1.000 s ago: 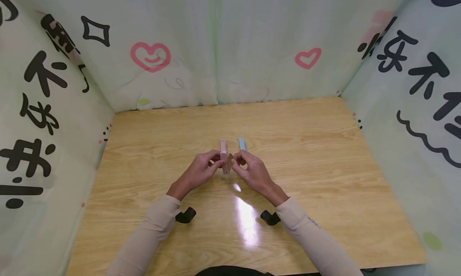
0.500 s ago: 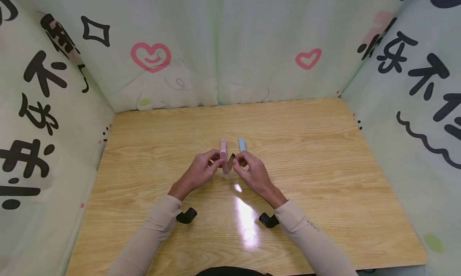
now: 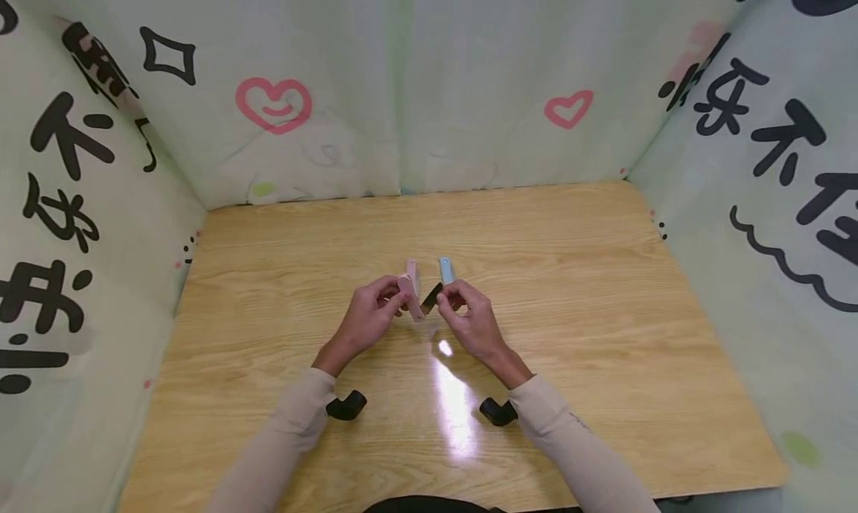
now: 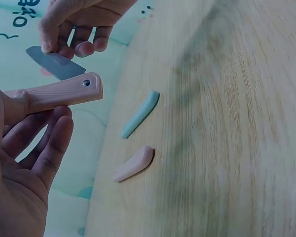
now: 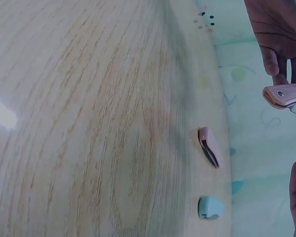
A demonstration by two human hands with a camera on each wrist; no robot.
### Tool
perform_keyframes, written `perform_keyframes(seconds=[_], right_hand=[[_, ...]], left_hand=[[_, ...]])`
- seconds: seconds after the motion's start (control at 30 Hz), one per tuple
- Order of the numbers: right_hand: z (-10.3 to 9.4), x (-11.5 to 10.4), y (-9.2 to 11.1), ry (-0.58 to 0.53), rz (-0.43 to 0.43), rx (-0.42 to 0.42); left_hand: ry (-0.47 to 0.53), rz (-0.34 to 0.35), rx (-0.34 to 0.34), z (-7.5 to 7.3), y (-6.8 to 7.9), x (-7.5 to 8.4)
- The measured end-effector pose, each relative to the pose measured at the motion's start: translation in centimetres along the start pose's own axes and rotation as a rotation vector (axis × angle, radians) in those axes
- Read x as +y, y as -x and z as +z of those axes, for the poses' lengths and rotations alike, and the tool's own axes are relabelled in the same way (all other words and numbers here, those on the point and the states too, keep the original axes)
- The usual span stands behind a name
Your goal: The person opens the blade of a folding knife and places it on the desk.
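My left hand (image 3: 371, 316) grips the handle of a pink folding knife (image 4: 64, 94) above the table. The steel blade (image 4: 54, 63) stands part way out of the handle, at an angle to it. With thumb and fingers, my right hand (image 4: 86, 22) pinches the blade near its tip. On the tabletop lie a second pink folding knife (image 4: 134, 164) and a light blue one (image 4: 141, 114), side by side. Both look folded. In the right wrist view the held pink handle (image 5: 288, 94) is partly cut off by the frame's edge.
The wooden table (image 3: 570, 312) is enclosed by pale printed curtains (image 3: 429, 88) at the back and sides. Below the wrists, black curved pieces (image 3: 347, 406) show beside the sleeves. A bright glare spot (image 3: 454, 401) lies on the tabletop in front.
The blade has swung farther out from the pink handle, toward the right hand. The left hand has shifted slightly left and tilted the handle. The knives on the table stay put.
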State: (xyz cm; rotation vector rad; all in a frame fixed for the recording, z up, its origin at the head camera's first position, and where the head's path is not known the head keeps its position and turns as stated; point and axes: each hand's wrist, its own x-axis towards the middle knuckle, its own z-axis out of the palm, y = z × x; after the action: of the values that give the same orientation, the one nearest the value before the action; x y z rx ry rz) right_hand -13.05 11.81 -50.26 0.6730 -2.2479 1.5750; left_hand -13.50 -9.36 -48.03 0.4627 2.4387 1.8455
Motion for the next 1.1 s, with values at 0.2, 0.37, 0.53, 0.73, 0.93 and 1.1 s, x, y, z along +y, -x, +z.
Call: perform_keyframes(seconds=[0.2, 0.37, 0.53, 0.73, 0.93, 1.1], right_hand=[[-0.4, -1.8, -0.1, -0.029, 0.032, 0.032], [-0.6, -3.9, -0.5, -0.089, 0.061, 0.026], [-0.5, -4.2, -0.7, -0.107, 0.081, 0.049], [-0.3, -3.9, -0.8, -0.135, 0.107, 0.069], [-0.3, -3.8, -0.9, -0.148, 0.1, 0.097], [-0.2, -3.9, -0.9, -0.182, 0.128, 0.131]], left_hand=[[0.133, -0.042, 0.034, 0.5, 0.1, -0.5], [0.209, -0.067, 0.089, 0.6, 0.4, -0.7], [0.285, -0.069, 0.13, 0.6, 0.6, -0.9], [0.327, -0.079, 0.172, 0.4, 0.8, -1.0], [0.381, -0.1, 0.214, 0.7, 0.6, -1.1], [0.467, -0.12, 0.256, 1.1, 0.6, -1.0]])
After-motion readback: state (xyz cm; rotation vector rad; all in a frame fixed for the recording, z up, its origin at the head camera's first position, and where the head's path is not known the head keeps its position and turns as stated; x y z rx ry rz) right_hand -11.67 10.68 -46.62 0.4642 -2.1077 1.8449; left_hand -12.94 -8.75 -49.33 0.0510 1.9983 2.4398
